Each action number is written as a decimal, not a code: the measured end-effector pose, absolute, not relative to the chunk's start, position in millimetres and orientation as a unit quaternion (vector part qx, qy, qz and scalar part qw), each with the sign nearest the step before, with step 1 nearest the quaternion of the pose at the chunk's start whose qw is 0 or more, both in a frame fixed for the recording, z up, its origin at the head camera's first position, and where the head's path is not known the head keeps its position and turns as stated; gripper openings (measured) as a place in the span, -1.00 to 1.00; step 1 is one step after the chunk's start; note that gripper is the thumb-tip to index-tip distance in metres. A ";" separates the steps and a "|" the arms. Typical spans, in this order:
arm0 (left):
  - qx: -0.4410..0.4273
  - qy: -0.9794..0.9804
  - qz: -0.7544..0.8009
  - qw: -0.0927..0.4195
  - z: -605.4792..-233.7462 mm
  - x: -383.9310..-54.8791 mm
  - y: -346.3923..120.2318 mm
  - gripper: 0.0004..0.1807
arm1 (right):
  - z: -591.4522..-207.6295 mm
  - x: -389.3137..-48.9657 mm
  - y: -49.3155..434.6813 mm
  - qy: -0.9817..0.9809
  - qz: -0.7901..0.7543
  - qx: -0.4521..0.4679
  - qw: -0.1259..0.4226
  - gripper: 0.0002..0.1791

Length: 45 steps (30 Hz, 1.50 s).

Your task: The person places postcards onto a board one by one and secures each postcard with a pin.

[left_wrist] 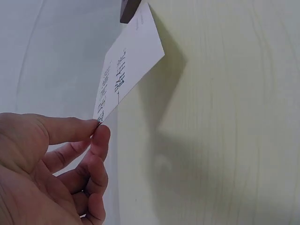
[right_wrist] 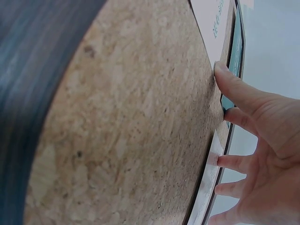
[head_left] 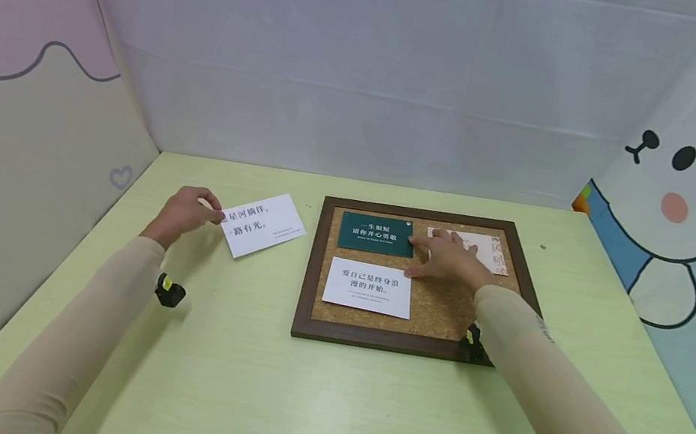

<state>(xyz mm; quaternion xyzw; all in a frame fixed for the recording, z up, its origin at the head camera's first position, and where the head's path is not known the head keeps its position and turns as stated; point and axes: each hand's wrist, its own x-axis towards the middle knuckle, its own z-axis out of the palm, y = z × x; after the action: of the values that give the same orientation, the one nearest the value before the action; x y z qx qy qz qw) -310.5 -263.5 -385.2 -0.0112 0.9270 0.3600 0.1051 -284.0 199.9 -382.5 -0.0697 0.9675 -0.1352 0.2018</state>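
Observation:
My left hand [head_left: 185, 212] pinches one corner of a white card [head_left: 265, 225] printed with dark characters. In the left wrist view, thumb and forefinger hold that card [left_wrist: 131, 61] tilted above the table. A brown-framed cork board [head_left: 434, 322] lies to its right. My right hand [head_left: 453, 260] spreads its fingers over the board. Its thumb touches the corner of another white card [head_left: 368, 297], and its forefinger reaches the edge of a green card [head_left: 374, 242]. The other fingers rest on a pale card with reddish print [head_left: 493, 251], partly hidden by the hand.
A pale wooden table [head_left: 264, 401] bears the board. White cloth [head_left: 371, 69] hangs behind it, and panels with cartoon drawings stand at both sides. A small round pin [head_left: 408, 223] sits at the green card's upper right corner.

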 end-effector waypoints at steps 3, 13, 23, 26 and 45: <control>-0.019 0.912 0.398 0.102 -384.1 -311.6 -266.1 -0.74 | -383.6 -284.7 200.1 0.968 -0.136 -0.069 0.200 -0.13; -0.043 0.887 0.450 0.090 -379.7 -313.7 -268.2 -0.73 | -383.5 -284.1 200.4 0.967 -0.134 -0.071 0.203 -0.12; -0.052 0.890 0.445 0.088 -382.1 -313.8 -270.1 -0.72 | -382.4 -282.5 200.1 0.967 -0.138 -0.069 0.200 -0.14; -0.049 0.890 0.445 0.086 -382.2 -313.2 -271.5 -0.71 | -383.0 -281.8 200.6 0.967 -0.144 -0.071 0.200 -0.14; -0.051 0.875 0.478 0.059 -377.8 -323.3 -263.7 -0.72 | -385.2 -275.0 229.2 0.972 -0.160 -0.060 0.162 -0.07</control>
<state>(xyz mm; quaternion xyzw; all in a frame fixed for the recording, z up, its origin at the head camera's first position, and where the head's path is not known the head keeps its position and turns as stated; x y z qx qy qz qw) -323.3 -263.7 -377.8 -0.0509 0.8749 0.4781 0.0587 -275.0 229.2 -385.2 -0.0596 0.9719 -0.1601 0.1620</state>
